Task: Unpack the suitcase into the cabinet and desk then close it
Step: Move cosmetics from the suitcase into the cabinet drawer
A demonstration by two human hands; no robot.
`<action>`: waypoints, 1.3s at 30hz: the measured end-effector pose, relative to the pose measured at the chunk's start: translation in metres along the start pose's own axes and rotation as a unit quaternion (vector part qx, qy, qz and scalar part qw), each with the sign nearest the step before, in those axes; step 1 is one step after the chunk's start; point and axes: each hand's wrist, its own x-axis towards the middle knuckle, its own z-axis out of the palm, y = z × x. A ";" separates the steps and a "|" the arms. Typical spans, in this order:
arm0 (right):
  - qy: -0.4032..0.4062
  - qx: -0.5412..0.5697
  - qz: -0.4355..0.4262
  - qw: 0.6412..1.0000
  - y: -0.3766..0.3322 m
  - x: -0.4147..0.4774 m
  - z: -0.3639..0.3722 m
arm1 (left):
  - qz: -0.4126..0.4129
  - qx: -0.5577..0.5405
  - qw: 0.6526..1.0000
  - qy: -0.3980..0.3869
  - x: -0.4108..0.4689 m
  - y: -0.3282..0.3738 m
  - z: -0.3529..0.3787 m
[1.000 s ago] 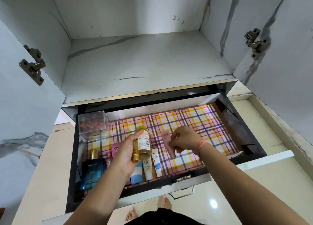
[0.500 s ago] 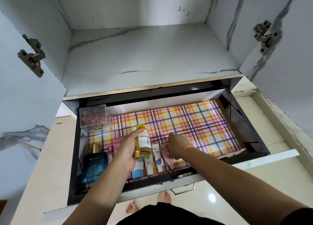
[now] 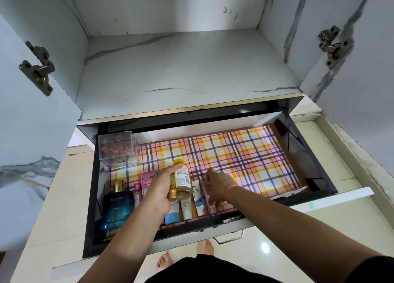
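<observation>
An open cabinet drawer [image 3: 315, 161] with a plaid liner holds toiletries along its front left. My left hand [image 3: 160, 189] grips two small bottles over the drawer, a clear one with a yellow cap [image 3: 183, 181] and a slim gold one [image 3: 172, 190]. My right hand [image 3: 216, 185] reaches down to a pale pink tube [image 3: 211, 207] lying at the front of the drawer, fingers on it beside several white tubes [image 3: 197, 198]. A blue cologne bottle [image 3: 117, 206] and a pink Pond's box [image 3: 147, 181] stand at the left.
A clear plastic box [image 3: 116, 147] of small reddish items sits in the drawer's back left corner. Above is a bare marble-look cabinet shelf [image 3: 187, 69] with both doors swung open. The drawer's metal handle [image 3: 229, 237] and my bare feet show below.
My right hand has carried the pink tube down from above the liner to the drawer's front, next to the white tubes. My left hand keeps holding the bottles, shifted slightly.
</observation>
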 end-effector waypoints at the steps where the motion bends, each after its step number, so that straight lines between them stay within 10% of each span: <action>1: -0.002 -0.013 -0.016 1.000 0.000 -0.002 -0.001 | -0.001 0.000 1.000 0.000 0.000 0.000 0.000; 10: 0.024 0.019 -0.023 0.999 0.000 -0.004 -0.002 | -0.021 -0.006 1.000 -0.010 -0.003 -0.001 0.002; 16: 0.209 0.271 -0.092 0.935 -0.009 -0.027 -0.026 | -0.002 -0.045 0.998 -0.039 -0.010 -0.003 0.006; 29: 0.160 0.269 -0.142 0.939 -0.014 -0.046 -0.039 | 0.000 -0.006 0.987 -0.163 -0.017 -0.003 0.026; 35: 0.076 0.484 -0.029 0.871 0.020 -0.048 -0.055 | 0.055 0.066 0.995 -0.051 -0.014 0.000 0.032; 39: 0.009 0.352 0.059 0.934 0.038 -0.026 -0.039 | 0.052 0.089 0.994 0.028 -0.004 -0.003 0.020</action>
